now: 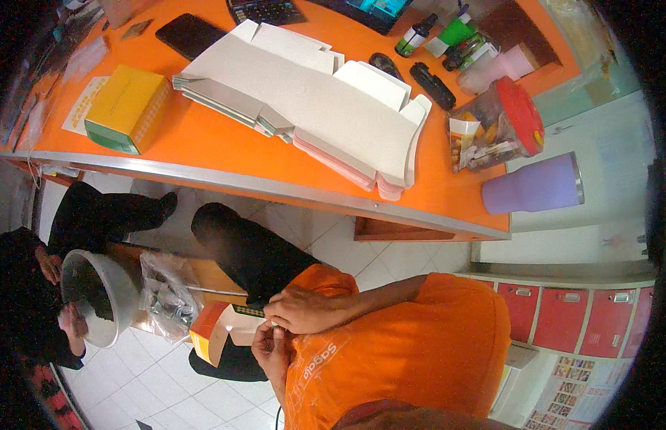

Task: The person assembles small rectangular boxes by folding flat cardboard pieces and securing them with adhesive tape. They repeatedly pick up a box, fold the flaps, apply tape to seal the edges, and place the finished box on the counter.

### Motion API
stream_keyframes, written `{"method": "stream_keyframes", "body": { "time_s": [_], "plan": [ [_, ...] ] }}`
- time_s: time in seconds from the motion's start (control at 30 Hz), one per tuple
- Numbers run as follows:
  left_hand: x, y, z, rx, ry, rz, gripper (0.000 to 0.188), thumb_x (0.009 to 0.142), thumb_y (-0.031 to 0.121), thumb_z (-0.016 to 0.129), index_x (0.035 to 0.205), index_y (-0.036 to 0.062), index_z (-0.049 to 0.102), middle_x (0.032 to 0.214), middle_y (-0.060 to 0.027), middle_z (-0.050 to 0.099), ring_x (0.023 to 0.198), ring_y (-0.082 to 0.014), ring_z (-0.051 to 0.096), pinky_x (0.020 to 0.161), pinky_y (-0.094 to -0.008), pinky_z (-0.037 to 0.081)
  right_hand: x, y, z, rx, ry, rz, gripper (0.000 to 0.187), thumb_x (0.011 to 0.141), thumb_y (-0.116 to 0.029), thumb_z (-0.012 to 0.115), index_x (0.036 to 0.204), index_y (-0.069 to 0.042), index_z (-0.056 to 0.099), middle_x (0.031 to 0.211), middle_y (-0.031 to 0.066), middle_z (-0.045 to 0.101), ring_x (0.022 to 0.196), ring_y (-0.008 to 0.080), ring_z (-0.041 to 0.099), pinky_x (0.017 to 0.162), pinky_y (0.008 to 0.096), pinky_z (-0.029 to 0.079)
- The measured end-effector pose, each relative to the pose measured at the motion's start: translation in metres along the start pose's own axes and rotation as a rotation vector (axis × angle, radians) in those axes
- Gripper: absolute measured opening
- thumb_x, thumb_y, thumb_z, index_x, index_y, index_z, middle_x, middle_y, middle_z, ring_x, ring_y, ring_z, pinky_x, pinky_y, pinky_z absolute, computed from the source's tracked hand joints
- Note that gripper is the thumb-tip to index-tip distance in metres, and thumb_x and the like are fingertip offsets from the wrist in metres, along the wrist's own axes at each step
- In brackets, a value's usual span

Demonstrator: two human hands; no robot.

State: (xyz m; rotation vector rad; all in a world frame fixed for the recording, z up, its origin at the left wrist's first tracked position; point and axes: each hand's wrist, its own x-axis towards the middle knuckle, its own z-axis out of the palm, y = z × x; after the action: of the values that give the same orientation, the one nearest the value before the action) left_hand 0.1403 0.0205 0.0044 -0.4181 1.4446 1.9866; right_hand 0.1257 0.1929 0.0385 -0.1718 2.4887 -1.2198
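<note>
My right hand (298, 309) and my left hand (270, 352) meet in front of my orange shirt, fingertips pinched together. Between them is a small pale thing (276, 327), too small to name and mostly hidden by the fingers. Just beyond the hands, by my lap, an open orange-and-white carton (210, 331) shows its pale inside. A dark patterned piece (248, 310) lies at its edge, partly covered by my right hand.
A co-worker's hand (73, 319) is at a white tub (123, 304) of dark material, beside a clear plastic bag (167, 297). The orange table (240, 161) carries flattened cartons (304, 89), a yellow box (129, 107), a red-lidded jar (498, 125) and a purple tumbler (530, 186).
</note>
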Motion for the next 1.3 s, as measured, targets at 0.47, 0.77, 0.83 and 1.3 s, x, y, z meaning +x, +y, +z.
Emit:
{"method": "stream_keyframes", "body": {
  "time_s": [0.47, 0.77, 0.83, 1.3],
  "plan": [
    [0.003, -0.015, -0.021, -0.032, -0.040, -0.048, 0.023, 0.100, 0.022, 0.061, 0.088, 0.0021, 0.062, 0.065, -0.0003, 0.060, 0.047, -0.0037, 0.043, 0.042, -0.0215, 0.029, 0.000, 0.004, 0.014, -0.069, 0.083, -0.117, 0.020, 0.089, -0.019, 0.061, 0.094, -0.001, 0.065, 0.083, 0.0164, 0.065, 0.078, 0.0339, 0.065, 0.071, 0.0435, 0.053],
    [0.004, -0.015, -0.016, -0.160, -0.069, -0.041, 0.022, 0.101, 0.018, 0.059, 0.090, -0.0012, 0.061, 0.088, -0.0085, 0.066, 0.076, -0.0134, 0.063, 0.069, -0.0276, 0.052, 0.000, 0.009, 0.021, -0.045, 0.146, -0.157, 0.020, 0.091, -0.022, 0.062, 0.099, -0.003, 0.062, 0.090, 0.0143, 0.063, 0.084, 0.0322, 0.064, 0.075, 0.0436, 0.052],
    [0.003, -0.011, -0.013, -0.132, -0.075, -0.026, 0.023, 0.101, 0.018, 0.059, 0.091, -0.0021, 0.061, 0.089, -0.0085, 0.066, 0.077, -0.0134, 0.062, 0.071, -0.0283, 0.052, 0.000, 0.007, 0.018, -0.057, 0.124, -0.154, 0.020, 0.092, -0.022, 0.062, 0.097, -0.003, 0.062, 0.090, 0.0138, 0.063, 0.085, 0.0322, 0.064, 0.076, 0.0436, 0.052],
    [0.011, -0.007, -0.007, -0.039, -0.024, 0.079, 0.022, 0.100, 0.018, 0.061, 0.094, -0.0032, 0.063, 0.088, -0.0062, 0.067, 0.078, -0.0102, 0.059, 0.073, -0.0253, 0.049, 0.001, 0.008, 0.014, -0.084, 0.223, -0.219, 0.015, 0.089, -0.017, 0.065, 0.093, -0.003, 0.063, 0.089, 0.0154, 0.065, 0.084, 0.0312, 0.064, 0.072, 0.0419, 0.053]
  ]
}}
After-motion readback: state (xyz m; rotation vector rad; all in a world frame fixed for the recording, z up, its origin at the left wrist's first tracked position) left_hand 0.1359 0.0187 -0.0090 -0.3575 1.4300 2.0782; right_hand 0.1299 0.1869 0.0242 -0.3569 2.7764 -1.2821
